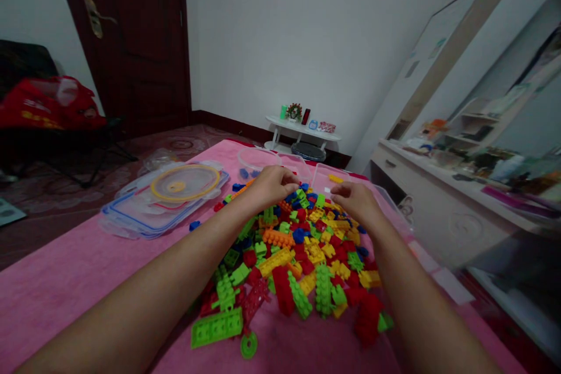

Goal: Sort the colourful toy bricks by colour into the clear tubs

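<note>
A heap of plastic building bricks [302, 257] in red, yellow, green, blue and orange lies on a pink cloth [79, 280]. My left hand [272, 184] reaches over the far side of the heap with its fingers curled down into the bricks; what they grip is hidden. My right hand [355, 198] hovers close beside it, fingers bent and pinched above the blue and green pieces at the far edge. A long green plate [217, 327] and a green wheel [248, 346] lie at the near edge.
Clear plastic container lids [170, 198] with a yellow-ringed round lid are stacked at the left. Clear tubs [263, 159] stand beyond the heap. A white dresser [438, 210] is at the right, a small white table [302, 128] by the wall, a dark door [131, 41] behind.
</note>
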Tool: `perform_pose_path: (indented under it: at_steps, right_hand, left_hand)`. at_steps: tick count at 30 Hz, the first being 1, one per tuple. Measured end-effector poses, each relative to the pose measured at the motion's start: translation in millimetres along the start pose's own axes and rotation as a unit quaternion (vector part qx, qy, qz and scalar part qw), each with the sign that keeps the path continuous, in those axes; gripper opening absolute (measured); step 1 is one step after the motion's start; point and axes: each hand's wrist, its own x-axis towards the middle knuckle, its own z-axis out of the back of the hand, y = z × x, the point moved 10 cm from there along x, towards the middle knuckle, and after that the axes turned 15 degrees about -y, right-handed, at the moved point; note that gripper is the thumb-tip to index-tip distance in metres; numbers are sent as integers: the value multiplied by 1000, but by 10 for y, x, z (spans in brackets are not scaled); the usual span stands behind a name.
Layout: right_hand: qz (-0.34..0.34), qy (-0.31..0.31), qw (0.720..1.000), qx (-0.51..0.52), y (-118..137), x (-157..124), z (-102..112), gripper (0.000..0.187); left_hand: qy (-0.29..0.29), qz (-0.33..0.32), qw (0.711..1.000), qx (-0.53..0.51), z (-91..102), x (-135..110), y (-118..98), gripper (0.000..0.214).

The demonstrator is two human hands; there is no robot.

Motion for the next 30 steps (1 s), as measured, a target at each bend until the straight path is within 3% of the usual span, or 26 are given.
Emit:
perform_pose_path:
  at_steps: [2,4,6,10,16,20,22,26,30]
  right_hand:
    - [25,-25,998,56,146,-138,-15,30]
    - [68,-47,994,74,256,-247,-66,48]
    - [116,-31,990,77,349,-336,-185,63]
    - [163,21,984,64,465,-447,-307,59]
    - [121,47,990,52,603,-493,-28,22]
    - [109,30,993,-35,680,-533,257,43]
    - [124,71,988,-60,739,-628,301,43]
    - [177,211,956,-105,830,-984,173,40]
    - [204,254,934,-148,903,-1226,18,37]
  left_hand:
    - [-10,-9,1000,27,12,-6,22,25]
    - [-24,-28,998,57,21,-17,38,30]
    - [-23,-45,995,81,-3,-38,51,35]
    - [21,-44,993,106,-128,-95,68,38]
    - [91,-57,990,94,-286,-169,4,35]
    - [79,-68,991,78,-250,-139,-4,30]
    - [56,-60,995,63,-188,-97,12,28]
    - [-1,-29,999,29,-24,-5,44,26]
    - [-24,-18,1000,5,71,38,36,25]
